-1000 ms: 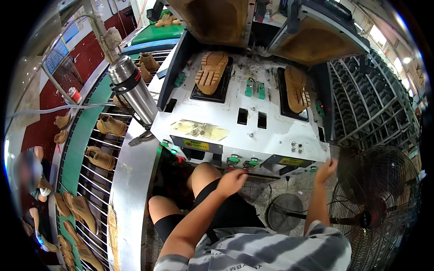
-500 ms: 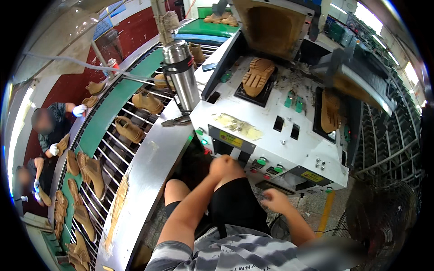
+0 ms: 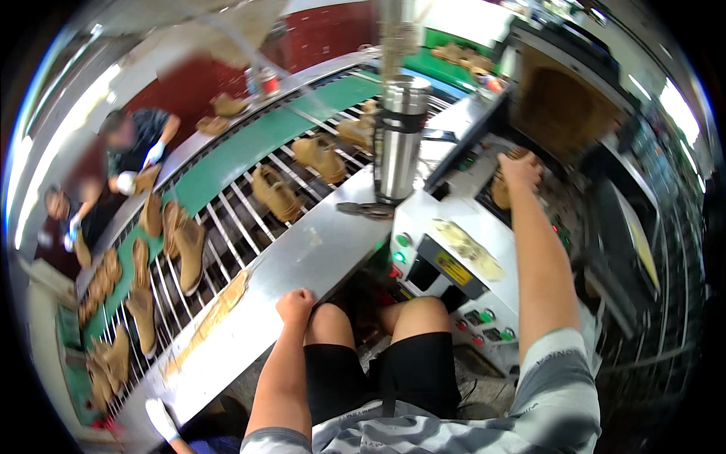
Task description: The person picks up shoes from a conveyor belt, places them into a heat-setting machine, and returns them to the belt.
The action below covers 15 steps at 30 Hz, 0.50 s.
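My right hand reaches into the left bay of a white pressing machine. Its fingers wrap round a tan shoe sole, which lies tread up under the raised lid. The hand covers much of the sole. My left hand is closed in a fist at the edge of the steel ledge, above my left knee. Nothing shows in its fingers. Beyond it, tan shoes lie on the roller rack, and a steel flask stands on the ledge.
Green and red buttons line the machine's front. Its right lid juts out beside my right arm. Two co-workers in gloves handle tan shoes across the green belt. Another person's gloved hand rests on the ledge at lower left.
My view has swung left. My right hand has gone from beside my lap up to the sole in the machine. My left fist has moved from the machine's front to the ledge.
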Each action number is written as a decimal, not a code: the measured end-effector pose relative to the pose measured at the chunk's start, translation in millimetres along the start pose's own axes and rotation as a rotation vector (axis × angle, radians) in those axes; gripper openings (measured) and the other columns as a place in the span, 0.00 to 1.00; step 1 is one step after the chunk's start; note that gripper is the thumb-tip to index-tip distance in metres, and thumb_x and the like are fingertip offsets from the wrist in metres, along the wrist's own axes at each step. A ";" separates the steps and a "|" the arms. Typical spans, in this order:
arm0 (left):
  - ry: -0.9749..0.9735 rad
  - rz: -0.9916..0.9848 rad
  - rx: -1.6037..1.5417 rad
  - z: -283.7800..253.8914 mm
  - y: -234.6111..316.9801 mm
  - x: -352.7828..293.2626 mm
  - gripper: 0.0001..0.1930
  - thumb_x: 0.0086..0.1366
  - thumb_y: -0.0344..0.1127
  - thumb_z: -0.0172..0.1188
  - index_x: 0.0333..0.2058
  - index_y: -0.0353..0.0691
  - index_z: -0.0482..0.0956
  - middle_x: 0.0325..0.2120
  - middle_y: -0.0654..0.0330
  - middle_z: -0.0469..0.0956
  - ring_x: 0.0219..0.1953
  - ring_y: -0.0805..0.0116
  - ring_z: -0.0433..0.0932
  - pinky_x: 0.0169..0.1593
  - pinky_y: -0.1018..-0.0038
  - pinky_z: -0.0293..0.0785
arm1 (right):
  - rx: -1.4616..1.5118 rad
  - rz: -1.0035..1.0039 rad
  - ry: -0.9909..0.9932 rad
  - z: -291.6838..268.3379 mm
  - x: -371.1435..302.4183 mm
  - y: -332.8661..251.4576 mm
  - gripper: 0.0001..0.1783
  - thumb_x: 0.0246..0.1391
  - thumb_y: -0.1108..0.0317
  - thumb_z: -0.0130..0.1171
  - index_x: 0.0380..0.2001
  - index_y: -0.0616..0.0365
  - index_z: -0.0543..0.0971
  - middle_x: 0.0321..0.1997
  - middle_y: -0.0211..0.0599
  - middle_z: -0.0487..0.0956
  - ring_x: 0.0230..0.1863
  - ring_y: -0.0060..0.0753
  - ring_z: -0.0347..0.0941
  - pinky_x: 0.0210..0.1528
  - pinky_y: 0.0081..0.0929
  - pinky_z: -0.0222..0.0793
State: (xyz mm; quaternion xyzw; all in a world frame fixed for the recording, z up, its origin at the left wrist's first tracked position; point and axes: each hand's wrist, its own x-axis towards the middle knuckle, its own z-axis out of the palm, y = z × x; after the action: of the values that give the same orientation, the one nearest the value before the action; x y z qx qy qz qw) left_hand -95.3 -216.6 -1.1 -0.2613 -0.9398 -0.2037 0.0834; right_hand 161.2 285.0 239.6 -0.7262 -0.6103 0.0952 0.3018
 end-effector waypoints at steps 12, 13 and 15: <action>-0.043 -0.002 -0.077 3.8 9.3 -0.6 0.15 0.56 0.43 0.56 0.17 0.43 0.83 0.17 0.53 0.79 0.21 0.51 0.79 0.29 0.59 0.76 | 0.101 0.065 -0.449 -11.6 189.6 69.5 0.29 0.35 0.55 0.66 0.40 0.65 0.80 0.37 0.47 0.82 0.43 0.43 0.79 0.46 0.36 0.75; -0.039 0.001 -0.066 5.8 5.6 0.8 0.14 0.56 0.43 0.56 0.18 0.43 0.83 0.17 0.53 0.79 0.22 0.51 0.79 0.29 0.58 0.76 | 0.389 0.185 -0.584 -23.0 210.1 86.0 0.28 0.37 0.55 0.66 0.41 0.62 0.80 0.38 0.44 0.82 0.42 0.41 0.78 0.45 0.35 0.74; -0.032 -0.013 -0.048 2.3 -2.7 -0.1 0.14 0.56 0.44 0.56 0.19 0.43 0.83 0.18 0.52 0.80 0.23 0.50 0.80 0.30 0.57 0.76 | 0.824 0.237 -0.889 -51.2 201.4 97.1 0.24 0.44 0.53 0.64 0.43 0.57 0.81 0.44 0.39 0.82 0.46 0.39 0.77 0.49 0.37 0.73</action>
State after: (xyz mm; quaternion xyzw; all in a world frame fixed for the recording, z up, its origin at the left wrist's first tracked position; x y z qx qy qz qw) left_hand -96.8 -217.7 -4.1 -0.2601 -0.9376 -0.2227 0.0606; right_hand 315.4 451.5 273.1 -0.5037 -0.5057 0.6496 0.2619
